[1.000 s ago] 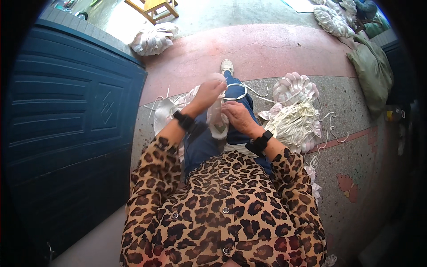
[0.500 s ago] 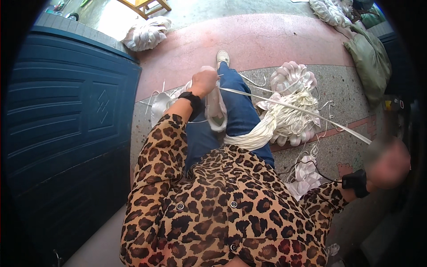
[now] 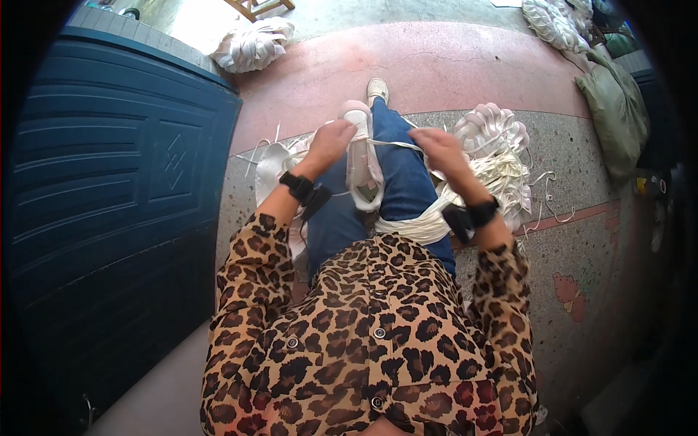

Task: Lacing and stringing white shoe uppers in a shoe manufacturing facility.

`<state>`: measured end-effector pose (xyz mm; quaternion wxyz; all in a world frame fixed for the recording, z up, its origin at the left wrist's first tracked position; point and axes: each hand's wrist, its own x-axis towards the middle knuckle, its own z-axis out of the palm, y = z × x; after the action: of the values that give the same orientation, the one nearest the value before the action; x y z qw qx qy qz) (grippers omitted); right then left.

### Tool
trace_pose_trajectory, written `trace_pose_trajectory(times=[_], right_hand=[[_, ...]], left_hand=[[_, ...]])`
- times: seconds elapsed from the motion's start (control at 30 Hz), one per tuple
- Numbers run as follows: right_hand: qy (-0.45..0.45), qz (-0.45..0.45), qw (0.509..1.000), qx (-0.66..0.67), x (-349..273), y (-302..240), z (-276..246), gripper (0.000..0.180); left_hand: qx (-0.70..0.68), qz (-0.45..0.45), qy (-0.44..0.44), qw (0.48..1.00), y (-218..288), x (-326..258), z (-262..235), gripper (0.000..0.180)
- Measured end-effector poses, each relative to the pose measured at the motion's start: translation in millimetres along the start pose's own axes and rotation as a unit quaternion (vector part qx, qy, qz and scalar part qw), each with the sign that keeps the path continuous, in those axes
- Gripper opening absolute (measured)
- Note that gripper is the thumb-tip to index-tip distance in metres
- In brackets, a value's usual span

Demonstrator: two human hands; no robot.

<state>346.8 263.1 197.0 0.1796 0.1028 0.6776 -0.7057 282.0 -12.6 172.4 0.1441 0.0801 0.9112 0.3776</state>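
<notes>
A pale pink and white shoe upper (image 3: 363,166) lies lengthwise between my thighs, its rounded end pointing away from me. My left hand (image 3: 333,144) is closed at its left edge near the front, gripping it there. From the upper a white shoelace (image 3: 396,144) runs to the right across my knee. At its other end my right hand (image 3: 440,151) is closed on the lace, though its fingertips are partly hidden. A thick bundle of cream laces (image 3: 418,227) drapes over my right thigh and spills to the right.
Pale shoe uppers (image 3: 491,129) are piled right of my leg, others (image 3: 270,168) on the left. A blue panelled door (image 3: 116,167) stands close on the left. Farther off are a white bundle (image 3: 254,45), a wooden stool (image 3: 259,7) and a grey-green sack (image 3: 614,120).
My right hand has come in from far right to beside the shoe upper, and the stretched lace span is now short. My left hand stays at the upper; the view has shifted slightly.
</notes>
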Motion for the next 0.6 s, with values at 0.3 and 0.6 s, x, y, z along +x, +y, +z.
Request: trace_pose_trajectory(times=[0.3,0.6], right_hand=[[-0.046,-0.139,0.913,-0.382,43.0,63.7,72.0,0.037],[-0.004,-0.233,0.868,-0.438,21.1,54.1,82.0,0.037]], left_hand=[[0.256,-0.042,-0.138,0.956,32.8,50.6,26.1,0.023],[0.269,-0.069,-0.104,0.955,35.3,46.5,32.1,0.030]])
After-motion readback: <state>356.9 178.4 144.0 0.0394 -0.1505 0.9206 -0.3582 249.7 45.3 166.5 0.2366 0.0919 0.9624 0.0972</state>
